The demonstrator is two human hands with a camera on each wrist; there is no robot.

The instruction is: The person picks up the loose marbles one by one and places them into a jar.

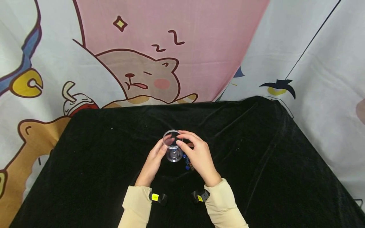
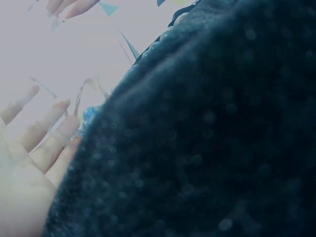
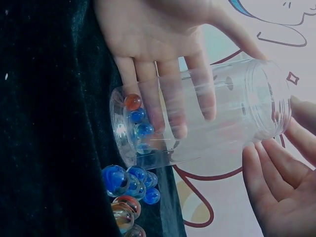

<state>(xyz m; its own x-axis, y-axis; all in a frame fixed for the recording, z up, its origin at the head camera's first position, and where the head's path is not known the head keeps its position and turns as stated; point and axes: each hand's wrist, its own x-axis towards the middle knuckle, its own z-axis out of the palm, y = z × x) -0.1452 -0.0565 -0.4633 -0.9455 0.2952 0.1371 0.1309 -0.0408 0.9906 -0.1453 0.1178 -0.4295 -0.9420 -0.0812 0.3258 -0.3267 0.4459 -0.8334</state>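
Observation:
A clear plastic jar [image 1: 174, 155] stands upright on the black cloth, its round mouth facing up. My left hand [image 1: 155, 157] holds it from the left, with fingers lying along the far side and the thumb near the rim. Through the wall in the right wrist view, an orange marble [image 3: 132, 102] and several blue marbles [image 3: 143, 130] show at the bottom. At the mouth is my right hand [image 1: 200, 153], fingertips and thumb over the rim. No marble shows between those fingers. The left wrist view is washed out, with a blue marble [image 2: 90, 114] beyond the left fingers.
Beside the jar, under my right hand, lie loose blue marbles [image 3: 115, 179] and orange-brown marbles [image 3: 123, 215] on the cloth. Black velvet cloth [image 1: 94, 174] covers the table. A cartoon-printed curtain [image 1: 211, 38] hangs behind it.

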